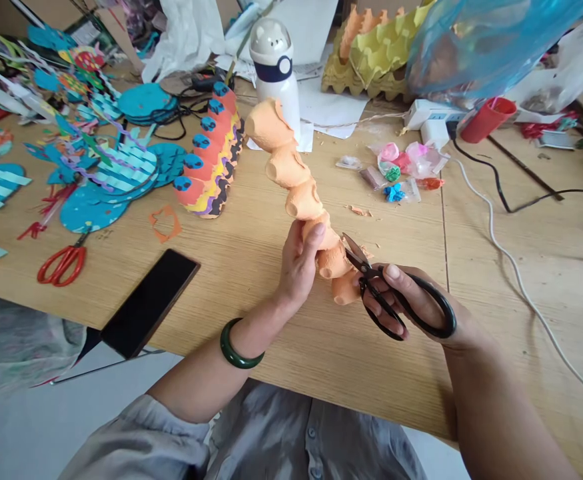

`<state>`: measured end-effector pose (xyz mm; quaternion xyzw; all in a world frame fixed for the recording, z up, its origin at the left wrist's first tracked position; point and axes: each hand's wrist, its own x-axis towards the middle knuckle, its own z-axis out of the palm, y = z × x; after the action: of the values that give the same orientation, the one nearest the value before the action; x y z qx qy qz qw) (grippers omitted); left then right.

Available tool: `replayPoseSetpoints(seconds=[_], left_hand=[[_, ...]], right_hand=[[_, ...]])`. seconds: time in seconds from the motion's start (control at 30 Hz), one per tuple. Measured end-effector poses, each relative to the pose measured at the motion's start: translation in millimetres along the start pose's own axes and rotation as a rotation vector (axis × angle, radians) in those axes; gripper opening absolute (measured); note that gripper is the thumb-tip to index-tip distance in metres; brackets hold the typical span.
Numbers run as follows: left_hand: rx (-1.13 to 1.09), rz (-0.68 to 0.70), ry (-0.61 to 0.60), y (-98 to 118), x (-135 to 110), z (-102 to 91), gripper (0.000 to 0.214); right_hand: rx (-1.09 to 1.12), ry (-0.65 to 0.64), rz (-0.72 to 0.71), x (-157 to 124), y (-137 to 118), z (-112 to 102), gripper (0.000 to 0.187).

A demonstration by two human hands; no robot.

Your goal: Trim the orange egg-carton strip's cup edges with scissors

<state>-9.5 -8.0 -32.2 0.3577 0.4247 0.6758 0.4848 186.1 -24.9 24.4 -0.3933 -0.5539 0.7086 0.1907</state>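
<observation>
Left hand [298, 263] clasps egg-carton strip [291, 177] steady over table [321, 363] front edge; right hand [424, 307] grips scissors [401, 303], blades at lower cup.

Orange egg-carton strip [291, 175] tilted upright, black scissors [402, 304] at its lower end

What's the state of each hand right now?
Left hand: closed around the orange egg-carton strip.
Right hand: closed on the black scissors, blades at the strip's lower end.
</observation>
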Motion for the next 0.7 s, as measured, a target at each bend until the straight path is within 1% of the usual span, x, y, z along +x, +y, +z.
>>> replayPoseSetpoints(seconds=[0.17, 0.33, 0.43, 0.57, 0.7], left_hand=[[0.038, -0.012, 0.004, -1.3, 0.1, -1.6, 0.038], [0.034, -0.005, -0.042, 1.4, -2.6, -0.4, 0.037], [0.028, -0.02, -0.045, 2.7, -4.4, 1.1, 0.035], [0.012, -0.017, -0.054, 2.4, -5.3, 1.7, 0.033], [0.016, -0.023, -0.054, 2.7, -5.5, 1.7, 0.037]], right_hand=[[-0.012, 0.043, -0.034, 0.5, -1.0, 2.5, 0.054], [-0.02, 0.054, -0.007, -2.2, -8.4, 3.2, 0.054], [-0.02, 0.049, 0.001, -2.8, -11.8, 4.0, 0.054], [-0.042, 0.059, 0.013, -3.3, -12.4, 5.4, 0.055], [-0.042, 0.079, 0.02, -2.6, -10.1, 6.4, 0.057]])
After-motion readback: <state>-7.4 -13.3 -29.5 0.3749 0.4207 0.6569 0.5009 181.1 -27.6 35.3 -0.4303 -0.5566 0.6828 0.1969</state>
